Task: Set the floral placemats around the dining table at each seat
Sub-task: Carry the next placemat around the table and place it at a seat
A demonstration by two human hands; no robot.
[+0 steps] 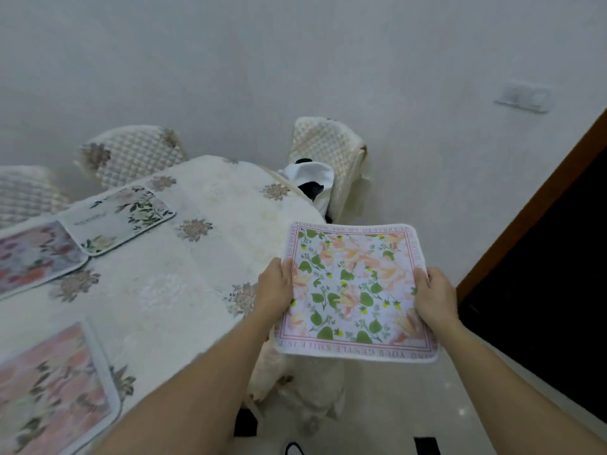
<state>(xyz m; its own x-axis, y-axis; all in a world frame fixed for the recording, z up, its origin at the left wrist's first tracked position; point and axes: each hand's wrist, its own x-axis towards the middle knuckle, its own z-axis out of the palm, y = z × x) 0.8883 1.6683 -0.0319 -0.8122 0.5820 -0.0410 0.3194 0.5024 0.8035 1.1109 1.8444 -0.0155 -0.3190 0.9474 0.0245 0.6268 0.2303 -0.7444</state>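
Observation:
I hold a square floral placemat (354,287) with green leaves, peach flowers and a lettered border, flat in the air just off the table's right end. My left hand (274,287) grips its left edge and my right hand (435,298) grips its right edge. Three more floral placemats lie on the table: a pale one with green leaves (120,218) at the far left, a pink and purple one (34,257) beside it, and a pink one (52,392) at the near left.
The table (184,290) wears a cream embroidered cloth. Quilted chair backs stand at the far side (131,156), the far left (26,192) and the right end (323,149), the last with a white and black cloth (310,178). A dark doorway (538,274) opens on the right.

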